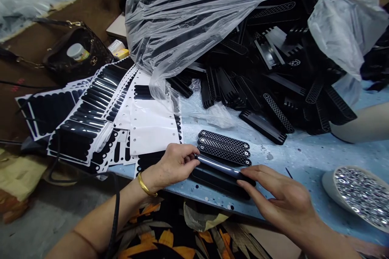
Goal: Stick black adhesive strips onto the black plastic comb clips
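Note:
A glossy black strip (217, 165) with rounded ends is stretched between my two hands. My left hand (179, 164) pinches its left end between thumb and fingertips. The other end is in the grip of my right hand (278, 194), thumb below and fingers above. Right under the strip, a plain black bar (220, 184) lies along the table's near edge; I cannot tell whether the two touch. Just beyond, several black bars with a crosshatched face (223, 147) lie side by side, a small metal ring at their ends.
Sheets of black stickers (86, 117) and a white backing sheet (153, 125) spread at left. A clear plastic bag (188, 20) covers part of a heap of black slotted parts (273, 81). A bowl of metal rings (361, 194) stands at right. A brown handbag (75, 50) sits back left.

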A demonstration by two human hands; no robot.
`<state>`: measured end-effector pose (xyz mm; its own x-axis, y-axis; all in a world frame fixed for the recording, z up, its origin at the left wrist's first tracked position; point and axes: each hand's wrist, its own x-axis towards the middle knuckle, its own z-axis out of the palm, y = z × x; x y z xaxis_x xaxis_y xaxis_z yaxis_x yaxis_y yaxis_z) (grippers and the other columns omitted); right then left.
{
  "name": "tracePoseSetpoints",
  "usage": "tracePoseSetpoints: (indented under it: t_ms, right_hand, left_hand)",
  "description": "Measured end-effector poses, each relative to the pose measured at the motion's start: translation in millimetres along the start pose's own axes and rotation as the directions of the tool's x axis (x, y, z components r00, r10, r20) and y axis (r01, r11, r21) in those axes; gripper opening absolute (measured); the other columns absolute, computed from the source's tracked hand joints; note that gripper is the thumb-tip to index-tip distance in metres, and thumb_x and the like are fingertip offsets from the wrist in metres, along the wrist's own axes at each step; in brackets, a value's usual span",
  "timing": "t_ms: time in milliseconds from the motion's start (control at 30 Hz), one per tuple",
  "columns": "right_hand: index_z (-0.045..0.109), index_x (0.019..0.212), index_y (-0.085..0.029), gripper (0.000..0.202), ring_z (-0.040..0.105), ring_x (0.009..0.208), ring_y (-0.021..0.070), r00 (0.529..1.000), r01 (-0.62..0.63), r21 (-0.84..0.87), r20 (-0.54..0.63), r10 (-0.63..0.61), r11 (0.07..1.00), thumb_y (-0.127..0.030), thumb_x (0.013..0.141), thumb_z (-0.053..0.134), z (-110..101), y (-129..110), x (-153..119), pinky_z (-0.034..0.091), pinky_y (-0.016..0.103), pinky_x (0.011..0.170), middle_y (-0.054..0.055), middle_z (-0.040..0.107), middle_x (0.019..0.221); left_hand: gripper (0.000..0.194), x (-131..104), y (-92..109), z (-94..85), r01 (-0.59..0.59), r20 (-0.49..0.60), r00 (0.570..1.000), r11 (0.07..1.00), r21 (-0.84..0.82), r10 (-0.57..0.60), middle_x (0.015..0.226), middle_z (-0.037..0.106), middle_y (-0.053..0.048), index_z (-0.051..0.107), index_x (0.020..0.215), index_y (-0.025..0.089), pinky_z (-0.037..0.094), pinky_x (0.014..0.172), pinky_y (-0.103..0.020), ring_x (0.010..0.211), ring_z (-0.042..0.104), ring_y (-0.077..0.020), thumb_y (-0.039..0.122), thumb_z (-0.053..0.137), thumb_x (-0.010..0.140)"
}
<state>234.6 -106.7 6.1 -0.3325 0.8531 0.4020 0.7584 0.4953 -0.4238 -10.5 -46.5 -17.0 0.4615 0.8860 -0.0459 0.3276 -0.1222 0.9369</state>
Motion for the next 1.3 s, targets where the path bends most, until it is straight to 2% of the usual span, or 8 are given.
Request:
tracePoseSetpoints:
  t_ms: [533,700,833,1133,1300]
  right_hand:
    - [0.068,0.083,-0.016,0.014,0.069,0.064,0.0156,1.000,0.018,-0.029,0.004,-0.018,0.999,-0.019,0.089,0.056,2.9,0.9,0.7,0.057,0.025,0.059,0.006,0.071,0.074]
    - [0.068,0.083,-0.020,0.013,0.069,0.064,0.0161,1.000,-0.011,-0.028,0.005,0.011,1.000,-0.019,0.088,0.055,4.4,1.3,-0.3,0.057,0.026,0.058,0.005,0.071,0.073]
    - [0.068,0.083,-0.022,0.013,0.069,0.064,0.0169,0.999,-0.048,-0.018,-0.009,0.048,0.999,-0.020,0.088,0.056,5.3,0.6,-1.1,0.058,0.027,0.059,0.004,0.071,0.075]
    - [0.068,0.084,-0.020,0.009,0.070,0.066,0.0155,0.996,-0.088,0.067,0.008,0.088,0.994,-0.019,0.088,0.060,2.7,-1.9,-2.7,0.057,0.024,0.058,0.004,0.072,0.075]
    - [0.071,0.085,-0.020,0.008,0.070,0.066,0.0148,0.982,-0.189,0.185,0.024,0.188,0.964,-0.024,0.086,0.065,4.3,4.7,-9.0,0.058,0.023,0.058,0.003,0.073,0.077]
  left_hand:
    - [0.012,0.1,0.3,-0.2,0.005,0.009,1.000,1.000,-0.017,-0.005,0.063,0.062,-0.002,0.070,0.084,0.011,0.045,0.053,-0.020,0.056,0.056,-0.0108,0.016,0.061,0.077]
    - [0.011,-0.1,2.8,-0.5,0.015,0.011,1.000,0.999,-0.030,-0.014,0.062,0.060,0.000,0.068,0.082,0.012,0.044,0.051,-0.019,0.054,0.054,-0.0097,0.017,0.061,0.075]
    - [0.013,0.8,5.3,0.9,-0.005,-0.026,1.000,1.000,0.013,0.005,0.058,0.058,0.001,0.068,0.078,0.013,0.041,0.051,-0.019,0.052,0.049,-0.0086,0.020,0.058,0.080]
    - [0.017,4.8,6.2,6.2,0.038,-0.093,0.995,0.999,-0.003,-0.038,0.054,0.057,0.001,0.066,0.067,0.014,0.039,0.051,-0.019,0.051,0.049,-0.0094,0.020,0.056,0.080]
    - [0.019,4.5,4.7,7.1,0.043,-0.108,0.993,0.999,0.005,-0.042,0.051,0.056,0.001,0.063,0.063,0.015,0.039,0.050,-0.019,0.050,0.050,-0.0100,0.020,0.056,0.079]
